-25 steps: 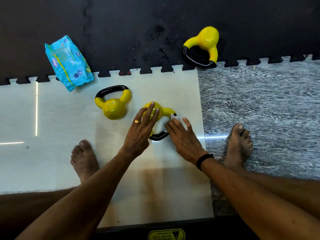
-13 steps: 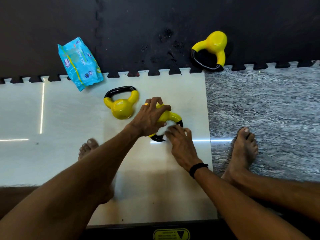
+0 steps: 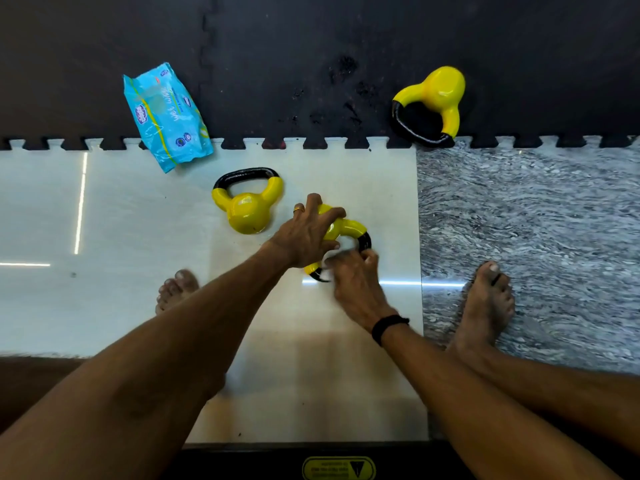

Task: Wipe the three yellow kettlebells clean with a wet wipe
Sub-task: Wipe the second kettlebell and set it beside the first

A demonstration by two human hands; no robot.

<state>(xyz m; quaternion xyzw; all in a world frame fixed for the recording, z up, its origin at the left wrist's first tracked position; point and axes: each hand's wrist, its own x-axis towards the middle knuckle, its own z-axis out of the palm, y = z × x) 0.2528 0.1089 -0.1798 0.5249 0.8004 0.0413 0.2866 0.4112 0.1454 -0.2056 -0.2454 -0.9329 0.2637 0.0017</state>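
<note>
Item one: kettlebell (image 3: 341,227), lying on its side under our left hand (image 3: 304,237), whose fingers curl over its yellow body. Our right hand (image 3: 353,278), blurred, pinches a white wet wipe (image 3: 334,252) against the black handle. Item two: second kettlebell (image 3: 246,211), just left of our left hand. Item three: third kettlebell (image 3: 436,98), well beyond our right hand. Wipes packet (image 3: 166,116), far left.

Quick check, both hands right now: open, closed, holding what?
Left hand: fingers curled over the body of the near kettlebell, gripping it.
Right hand: at the kettlebell's black handle, blurred; whether it grips a wipe cannot be told.
</note>
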